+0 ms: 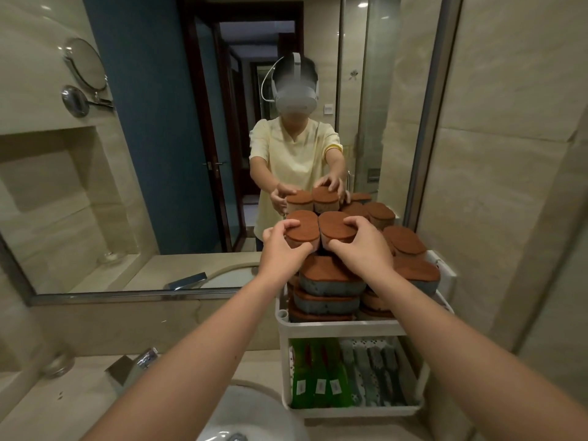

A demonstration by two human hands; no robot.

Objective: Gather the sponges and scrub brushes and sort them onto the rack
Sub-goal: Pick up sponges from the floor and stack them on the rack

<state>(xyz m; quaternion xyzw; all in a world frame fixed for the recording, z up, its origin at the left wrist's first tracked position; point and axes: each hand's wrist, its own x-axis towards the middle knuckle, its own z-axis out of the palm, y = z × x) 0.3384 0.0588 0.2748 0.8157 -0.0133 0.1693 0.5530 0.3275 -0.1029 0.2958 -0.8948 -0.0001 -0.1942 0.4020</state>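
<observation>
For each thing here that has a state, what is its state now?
Left hand: gripping a sponge.
Right hand: gripping a sponge.
Left sponge: held, brown side up.
Right sponge: held beside it.
Rack top shelf: piled with sponges.
Lower shelf: holds packaged scrubbers.

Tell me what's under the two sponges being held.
More brown-topped sponges stacked on the rack's top shelf. Left hand and right hand hide the contact.

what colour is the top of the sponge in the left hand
Reddish brown, over a grey body; the sponge shows best in the head view.
</observation>
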